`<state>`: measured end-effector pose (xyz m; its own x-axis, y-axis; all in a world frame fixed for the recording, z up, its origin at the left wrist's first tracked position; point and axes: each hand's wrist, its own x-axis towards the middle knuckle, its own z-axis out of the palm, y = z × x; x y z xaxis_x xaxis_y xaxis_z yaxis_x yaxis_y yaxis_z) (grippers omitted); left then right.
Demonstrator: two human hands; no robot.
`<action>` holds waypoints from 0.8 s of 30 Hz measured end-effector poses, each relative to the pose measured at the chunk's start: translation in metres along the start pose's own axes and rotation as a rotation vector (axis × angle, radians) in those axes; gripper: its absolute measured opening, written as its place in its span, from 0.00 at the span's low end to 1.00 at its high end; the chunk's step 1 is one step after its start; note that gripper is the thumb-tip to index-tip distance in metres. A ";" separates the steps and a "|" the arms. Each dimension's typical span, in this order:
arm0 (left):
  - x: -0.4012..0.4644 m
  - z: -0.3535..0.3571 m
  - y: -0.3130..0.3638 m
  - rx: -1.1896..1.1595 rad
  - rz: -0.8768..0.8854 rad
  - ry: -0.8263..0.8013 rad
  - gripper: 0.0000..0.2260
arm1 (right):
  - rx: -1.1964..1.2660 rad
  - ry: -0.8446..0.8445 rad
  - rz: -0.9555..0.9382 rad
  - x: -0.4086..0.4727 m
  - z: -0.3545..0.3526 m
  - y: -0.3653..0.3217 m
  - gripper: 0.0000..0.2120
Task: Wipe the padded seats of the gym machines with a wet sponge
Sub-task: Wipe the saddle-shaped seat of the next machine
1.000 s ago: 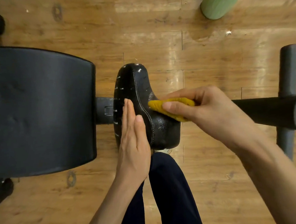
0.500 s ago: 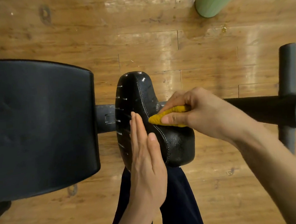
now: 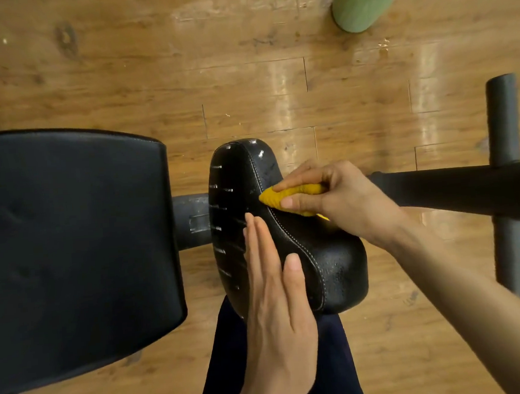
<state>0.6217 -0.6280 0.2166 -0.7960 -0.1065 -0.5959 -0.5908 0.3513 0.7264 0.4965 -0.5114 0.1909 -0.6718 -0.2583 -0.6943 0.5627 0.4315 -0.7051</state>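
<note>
Right hand (image 3: 341, 201) grip clenched on yellow sponge (image 3: 286, 199), pressed to black padded seat (image 3: 323, 254) at stitched seam. Left hand (image 3: 277, 305) flat (fingers straight, grasping nothing) just below the grip, on the seat.

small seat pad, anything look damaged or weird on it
No tears or damage show. The small seat pad carries scattered pale droplets or specks, thickest near its far end, likely water from the yellow sponge the right hand presses against it.
</note>
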 end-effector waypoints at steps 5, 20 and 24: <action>0.036 -0.013 -0.007 -0.042 -0.006 0.064 0.24 | 0.168 -0.276 0.018 -0.029 -0.033 0.005 0.14; 0.093 -0.011 -0.025 -0.046 -0.066 0.061 0.28 | 0.115 -0.169 -0.308 0.019 -0.014 0.039 0.13; 0.094 -0.012 -0.023 -0.064 -0.079 0.054 0.27 | 0.018 -0.029 -0.429 0.059 0.002 0.025 0.13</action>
<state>0.5589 -0.6575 0.1475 -0.7517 -0.1821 -0.6338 -0.6576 0.2796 0.6996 0.4722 -0.5179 0.1319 -0.8329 -0.4357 -0.3412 0.2438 0.2646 -0.9330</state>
